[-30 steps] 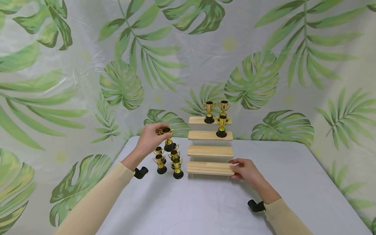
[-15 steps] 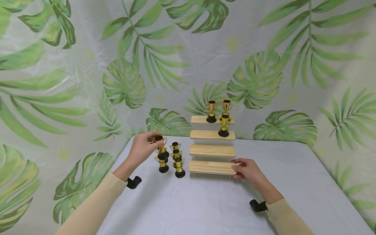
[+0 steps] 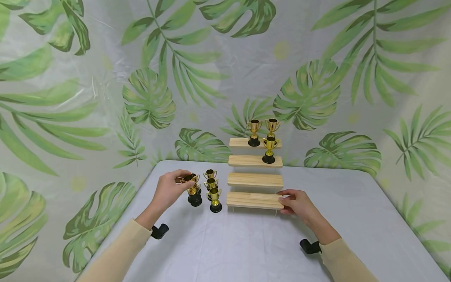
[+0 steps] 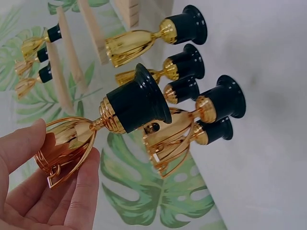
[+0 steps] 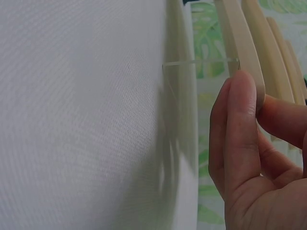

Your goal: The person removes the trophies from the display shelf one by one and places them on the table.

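Note:
My left hand (image 3: 170, 190) pinches a small gold trophy (image 4: 127, 108) by its cup, between thumb and fingers. This trophy has a black base and two handles, and overlaps the left row of trophies in the head view. Beside it, to the right, a row of similar trophies (image 3: 214, 198) stands upright on the table. The right hand (image 3: 297, 205) grips the right end of the lowest wooden step of a tiered display stand (image 3: 251, 200), its thumb and fingers on either side of the board (image 5: 249, 52).
On the stand's top step are two trophies (image 3: 254, 133), and one trophy (image 3: 269, 150) stands at the right of the second step. White cloth covers the table (image 3: 239, 246). Behind hangs a leaf-printed curtain (image 3: 243, 70).
My left hand has moved left, then lower and nearer, carrying the trophy from above the right row to the left row. The right hand stays on the stand.

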Tool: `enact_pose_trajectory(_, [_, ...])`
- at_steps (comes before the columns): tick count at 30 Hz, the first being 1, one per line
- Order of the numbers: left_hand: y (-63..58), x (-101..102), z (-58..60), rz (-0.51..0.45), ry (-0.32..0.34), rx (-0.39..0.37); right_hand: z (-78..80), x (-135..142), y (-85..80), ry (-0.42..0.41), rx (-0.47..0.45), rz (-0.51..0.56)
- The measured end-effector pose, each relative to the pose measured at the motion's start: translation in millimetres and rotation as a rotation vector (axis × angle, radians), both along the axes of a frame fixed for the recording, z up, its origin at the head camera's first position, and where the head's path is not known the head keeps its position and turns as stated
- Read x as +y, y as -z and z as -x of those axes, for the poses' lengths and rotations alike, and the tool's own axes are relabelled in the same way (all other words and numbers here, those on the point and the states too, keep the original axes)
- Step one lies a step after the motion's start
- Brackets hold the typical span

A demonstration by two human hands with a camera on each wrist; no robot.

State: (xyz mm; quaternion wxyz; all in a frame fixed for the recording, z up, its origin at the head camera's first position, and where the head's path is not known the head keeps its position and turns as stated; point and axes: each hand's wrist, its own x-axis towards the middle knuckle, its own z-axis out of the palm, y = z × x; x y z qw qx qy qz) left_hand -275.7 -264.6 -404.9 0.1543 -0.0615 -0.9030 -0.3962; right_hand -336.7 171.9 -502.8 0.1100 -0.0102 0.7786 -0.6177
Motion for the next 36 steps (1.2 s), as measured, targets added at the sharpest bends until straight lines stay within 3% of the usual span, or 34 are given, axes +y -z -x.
enact_pose_trajectory(6, [18.5, 1, 0.0, -0.010, -0.016, -0.011, 2.1, 0, 2.3, -0.006, -0.012, 0.011])
enact_pose_trajectory(18, [43.7, 7, -2.0, -0.001, -0.030, -0.025, 0.9, 1, 1.5, -0.015, -0.004, 0.028])
enact_pose_trajectory(26, [55.1, 11, -0.4, 0.010, -0.044, -0.036, 0.5, 1, 3.1, -0.011, 0.000, 0.030])
enact_pose_trajectory(36, [60.9, 12, -1.0, 0.009, -0.049, -0.041, 1.2, 0, 3.4, -0.007, -0.006, 0.028])
